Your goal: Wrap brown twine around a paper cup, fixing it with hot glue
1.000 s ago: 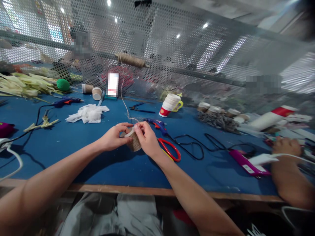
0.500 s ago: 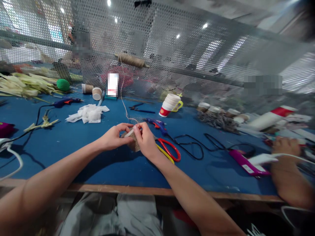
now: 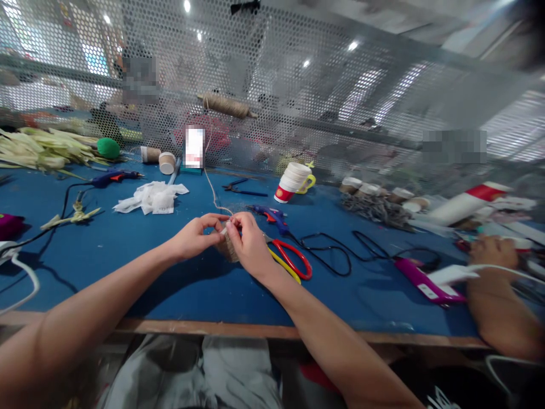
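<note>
A small paper cup [image 3: 227, 250] wrapped in brown twine is held between my hands just above the table, its whitish rim partly showing. My left hand [image 3: 193, 237] closes its fingers on the cup's left side. On the other side, my right hand [image 3: 252, 249] grips the cup, thumb and fingertips pinched near the rim where the twine [image 3: 214, 196] arrives. This strand runs up to a twine spool [image 3: 227, 106] mounted on the mesh screen. The fingers cover much of the cup. Scissors [image 3: 298, 258] with red and yellow handles lie beside my right wrist.
A blue glue gun [image 3: 275, 218] trails its black cord rightward. Behind are pliers [image 3: 244, 189], stacked paper cups [image 3: 293, 183], a phone [image 3: 195, 147] and a white cloth [image 3: 153, 197]. Another person's hand [image 3: 494, 253] rests at right by a purple power strip [image 3: 428, 282].
My right fingertips have shifted slightly left along the cup's rim, and the cup has turned a little. The twine's lower stretch has swung left. Both hands keep their hold.
</note>
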Demonstrator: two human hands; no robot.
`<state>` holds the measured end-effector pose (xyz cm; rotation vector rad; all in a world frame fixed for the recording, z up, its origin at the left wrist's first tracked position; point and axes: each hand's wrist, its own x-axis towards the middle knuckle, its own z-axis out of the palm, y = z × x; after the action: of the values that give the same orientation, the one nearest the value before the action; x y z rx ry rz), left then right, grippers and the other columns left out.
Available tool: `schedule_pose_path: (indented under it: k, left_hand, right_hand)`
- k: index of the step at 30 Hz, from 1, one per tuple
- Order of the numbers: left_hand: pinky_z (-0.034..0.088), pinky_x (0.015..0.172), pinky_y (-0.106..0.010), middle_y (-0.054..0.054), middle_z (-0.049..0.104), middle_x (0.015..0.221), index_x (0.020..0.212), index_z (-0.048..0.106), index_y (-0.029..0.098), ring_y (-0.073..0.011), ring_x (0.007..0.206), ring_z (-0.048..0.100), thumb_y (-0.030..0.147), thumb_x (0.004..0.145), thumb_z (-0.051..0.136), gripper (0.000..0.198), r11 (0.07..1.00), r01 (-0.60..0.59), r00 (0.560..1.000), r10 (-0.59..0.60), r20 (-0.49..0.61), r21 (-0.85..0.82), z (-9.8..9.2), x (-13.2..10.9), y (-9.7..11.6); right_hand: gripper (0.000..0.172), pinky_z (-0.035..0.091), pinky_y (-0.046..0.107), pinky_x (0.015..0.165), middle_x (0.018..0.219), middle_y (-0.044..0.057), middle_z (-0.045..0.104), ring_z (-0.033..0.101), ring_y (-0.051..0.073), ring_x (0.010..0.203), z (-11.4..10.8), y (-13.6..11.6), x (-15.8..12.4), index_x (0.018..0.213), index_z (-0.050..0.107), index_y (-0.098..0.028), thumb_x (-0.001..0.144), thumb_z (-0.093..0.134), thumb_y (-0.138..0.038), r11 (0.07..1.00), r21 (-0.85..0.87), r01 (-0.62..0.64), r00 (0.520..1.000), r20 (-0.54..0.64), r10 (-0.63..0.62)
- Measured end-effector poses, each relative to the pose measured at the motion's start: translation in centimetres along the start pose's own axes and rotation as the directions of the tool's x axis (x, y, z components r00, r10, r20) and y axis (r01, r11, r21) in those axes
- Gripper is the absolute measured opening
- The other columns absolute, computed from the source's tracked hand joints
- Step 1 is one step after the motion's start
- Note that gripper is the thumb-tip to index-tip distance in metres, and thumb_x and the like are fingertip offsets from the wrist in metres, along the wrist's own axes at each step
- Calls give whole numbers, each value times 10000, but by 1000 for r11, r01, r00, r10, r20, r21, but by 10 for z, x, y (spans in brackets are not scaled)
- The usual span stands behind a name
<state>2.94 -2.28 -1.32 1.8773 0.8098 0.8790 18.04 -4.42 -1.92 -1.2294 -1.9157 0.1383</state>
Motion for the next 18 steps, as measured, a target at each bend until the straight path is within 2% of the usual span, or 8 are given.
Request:
schedule_pose_path:
  k: [5,7,10,13,16,18]
  left_hand:
    - [310,957,-342,-83,499,1159,632,518,148,-216,1090,454,253,673,522,112,1000,0,1000,0,4,9,0,0,-1]
    - [333,936,-327,-71,510,1132,635,511,148,-207,1051,475,250,672,524,109,1000,-19,1000,19,10,-2,0,0,-1]
    - [380,875,-318,-57,573,966,641,506,141,-200,950,517,250,679,522,116,1000,-17,1000,17,16,-22,1,0,-2]
    - [419,804,-322,-42,598,815,701,518,132,-193,849,547,263,692,516,131,995,41,998,-38,46,-87,2,0,-6]
    - [416,817,-342,-61,598,877,731,522,123,-209,886,544,272,679,537,158,986,83,996,-77,42,-147,4,1,-11]
    - [403,842,-356,-77,593,924,701,517,128,-220,927,536,271,676,542,147,986,84,996,-78,41,-146,4,2,-13]
  right_hand:
    - [92,409,332,807,943,79,509,490,162,928,-10,0,14,714,497,-182,763,475,-257,983,179,-51,997,64,40]
    - [109,428,315,765,902,65,542,519,153,872,-18,-3,25,713,537,-174,746,498,-270,968,235,-92,989,135,61]
    - [128,438,285,690,777,34,575,542,135,747,-25,-15,41,692,575,-165,718,532,-283,966,238,-101,972,232,45]
    - [103,431,250,600,710,10,581,539,109,620,-18,-26,55,675,597,-162,683,561,-258,976,204,-80,944,330,8]
    - [137,404,226,509,636,-3,592,509,85,496,-2,-25,65,688,611,-153,699,539,-269,978,193,-82,886,464,-17]
    - [201,400,223,515,635,4,609,521,92,513,2,-14,70,719,621,-151,734,501,-311,986,149,-67,896,443,-6]
